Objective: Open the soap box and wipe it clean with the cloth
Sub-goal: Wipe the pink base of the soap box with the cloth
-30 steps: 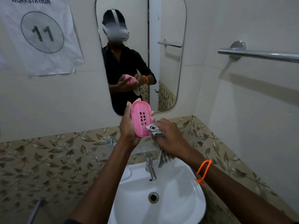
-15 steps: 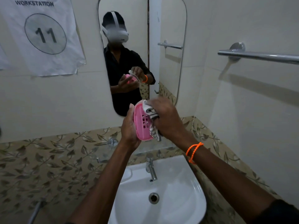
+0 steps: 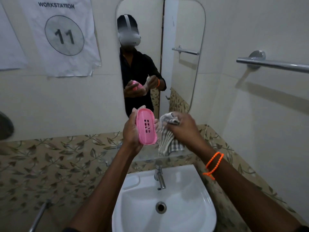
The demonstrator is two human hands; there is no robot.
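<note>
Fingers of the left hand [image 3: 132,131] curled round a pink soap-box tray [image 3: 145,127], gripping it upright by its long edges above the back rim of a white washbasin [image 3: 205,198]. The tray's slotted drain holes faced the camera; fingertips showed past its top and right edges, while the palm behind it was hidden. Whether a lid was still attached could not be told.

The right hand [image 3: 184,129] was closed round a bunched striped cloth [image 3: 167,138], held just beside the tray's right edge. The hand and the top of the cloth were blurred, so contact between cloth and tray was hard to make out; a narrow gap seemed to show. The cloth's loose end hung below the fist, over the basin's back rim. An orange bead bracelet [image 3: 213,164] sat on the right wrist.

A chrome tap [image 3: 160,178] stood at the basin's back edge, the drain [image 3: 160,207] near its middle; the basin's front was cut off by the lower edge. An oblong mirror [image 3: 182,30] reflected the person in a headset and dark shirt with both items. A paper sign [image 3: 64,36] reading "WORKSTATION 11" hung at left, and a towel rail [image 3: 274,63] at right was cut off by the edge.
</note>
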